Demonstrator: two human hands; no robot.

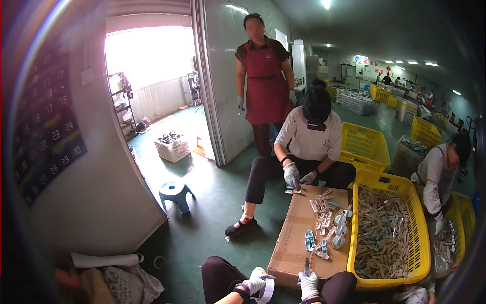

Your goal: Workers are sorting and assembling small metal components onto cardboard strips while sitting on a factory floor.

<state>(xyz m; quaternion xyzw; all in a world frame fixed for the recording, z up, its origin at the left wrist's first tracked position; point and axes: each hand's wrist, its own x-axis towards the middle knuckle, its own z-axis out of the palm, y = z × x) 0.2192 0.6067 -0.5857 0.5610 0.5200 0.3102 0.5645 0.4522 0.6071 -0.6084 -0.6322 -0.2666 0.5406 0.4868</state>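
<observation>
My left hand (256, 281), in a striped glove, has its fingers stretched to the right beside a white curved object (267, 294) that I cannot make out. At the near edge of a cardboard box (287, 238), my gloved right hand (308, 286) is closed on a small narrow grey strip (307, 264) that points up. Just beyond it lie a white plastic piece (321, 255) and light-blue plastic pieces (310, 240). Clear round cups (339, 229) line the box's right side, next to scattered beige pieces (323, 203).
A yellow basket (424, 253) full of small pieces stands right of the box. Opposite, a seated gloved person (314, 134) works at the box; another person (266, 76) stands behind in a red apron. A blue stool (174, 195) is at left; another worker (438, 172) sits at right.
</observation>
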